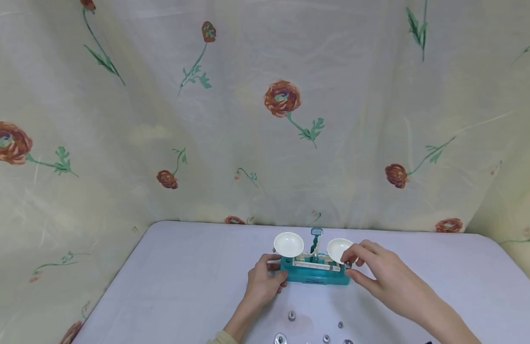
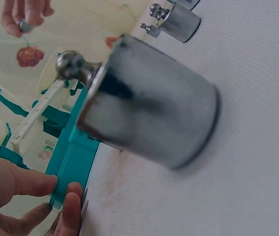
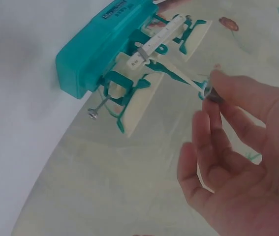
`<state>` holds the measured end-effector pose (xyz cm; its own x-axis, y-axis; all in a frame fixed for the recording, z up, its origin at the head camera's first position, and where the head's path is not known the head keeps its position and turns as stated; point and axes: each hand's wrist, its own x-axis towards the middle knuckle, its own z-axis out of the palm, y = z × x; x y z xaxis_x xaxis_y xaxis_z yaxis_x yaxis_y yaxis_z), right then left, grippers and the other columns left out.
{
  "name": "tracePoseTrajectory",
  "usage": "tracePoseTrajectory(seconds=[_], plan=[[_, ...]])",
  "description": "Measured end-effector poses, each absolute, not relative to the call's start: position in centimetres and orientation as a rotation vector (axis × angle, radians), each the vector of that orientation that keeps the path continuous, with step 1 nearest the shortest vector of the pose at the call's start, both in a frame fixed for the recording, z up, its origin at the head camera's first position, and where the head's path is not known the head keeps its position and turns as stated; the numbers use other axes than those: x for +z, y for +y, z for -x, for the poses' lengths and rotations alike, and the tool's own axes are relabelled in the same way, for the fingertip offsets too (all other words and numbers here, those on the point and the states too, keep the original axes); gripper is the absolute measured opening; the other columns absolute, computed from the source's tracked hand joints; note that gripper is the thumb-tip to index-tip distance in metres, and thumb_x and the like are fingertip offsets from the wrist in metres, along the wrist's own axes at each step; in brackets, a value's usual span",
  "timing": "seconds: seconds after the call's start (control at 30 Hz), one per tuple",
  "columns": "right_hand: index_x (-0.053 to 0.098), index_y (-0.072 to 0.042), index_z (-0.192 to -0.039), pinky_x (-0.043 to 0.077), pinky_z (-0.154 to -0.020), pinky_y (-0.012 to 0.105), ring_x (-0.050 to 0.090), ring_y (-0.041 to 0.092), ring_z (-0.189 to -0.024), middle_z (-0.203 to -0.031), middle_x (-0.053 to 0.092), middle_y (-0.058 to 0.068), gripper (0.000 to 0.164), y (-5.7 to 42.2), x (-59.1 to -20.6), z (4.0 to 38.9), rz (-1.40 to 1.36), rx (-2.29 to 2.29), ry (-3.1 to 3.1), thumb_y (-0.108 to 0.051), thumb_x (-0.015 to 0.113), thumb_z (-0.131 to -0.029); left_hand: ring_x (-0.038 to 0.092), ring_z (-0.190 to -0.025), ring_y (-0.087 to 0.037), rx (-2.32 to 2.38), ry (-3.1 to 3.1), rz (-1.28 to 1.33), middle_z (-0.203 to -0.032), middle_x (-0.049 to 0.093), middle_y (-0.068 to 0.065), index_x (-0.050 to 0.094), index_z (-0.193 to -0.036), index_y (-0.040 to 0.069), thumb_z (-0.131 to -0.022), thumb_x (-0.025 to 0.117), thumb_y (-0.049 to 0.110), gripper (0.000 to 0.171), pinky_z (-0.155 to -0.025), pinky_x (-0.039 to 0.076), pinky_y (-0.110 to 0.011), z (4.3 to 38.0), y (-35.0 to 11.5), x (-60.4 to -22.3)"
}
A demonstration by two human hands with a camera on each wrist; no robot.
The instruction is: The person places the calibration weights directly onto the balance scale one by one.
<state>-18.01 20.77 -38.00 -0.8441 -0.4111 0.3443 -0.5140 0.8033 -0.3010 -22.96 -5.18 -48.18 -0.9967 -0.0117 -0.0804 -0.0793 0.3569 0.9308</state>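
Note:
A small teal balance scale with a white graduated beam stands on the table. Its left white pan sits slightly higher than the right white pan in the head view. My left hand holds the left end of the base, thumb in front and fingers around the end. Between thumb and fingertips, my right hand pinches a small metal weight close to the right pan, overlapping its near rim in the head view. In the right wrist view, the hand's other fingers curl loosely below the weight.
Several knobbed metal weights stand on the white tabletop in front of the scale, one of them nearest the left hand. A large cylindrical weight fills the middle of the left wrist view. A flowered curtain hangs behind the table.

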Motion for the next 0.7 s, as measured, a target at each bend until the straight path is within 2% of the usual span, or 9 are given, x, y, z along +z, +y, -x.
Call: tracePoseTrajectory(seconds=[0.3, 0.7], plan=[[0.068, -0.021, -0.106, 0.057, -0.075, 0.027, 0.062, 0.009, -0.087, -0.101, 0.067, -0.01, 0.024, 20.3, -38.9, 19.3, -0.612, 0.53, -2.65, -0.018, 0.08, -0.086, 0.066, -0.065, -0.008, 1.757, 2.541, 0.093, -0.113, 0.07, -0.015, 0.056, -0.134, 0.007, -0.091, 0.07, 0.009, 0.045, -0.054, 0.056, -0.023, 22.8, -5.2, -48.1], [0.068, -0.02, -0.106, 0.056, -0.072, 0.025, 0.06, 0.011, -0.085, -0.1, 0.068, -0.005, 0.023, 20.1, -39.7, 20.7, -0.542, 0.571, -2.753, -0.019, 0.08, -0.087, 0.066, -0.066, -0.009, 1.733, 2.545, 0.091, -0.114, 0.069, -0.016, 0.056, -0.134, 0.008, -0.092, 0.07, 0.011, 0.045, -0.055, 0.056, -0.023, 22.8, -5.2, -48.1]])
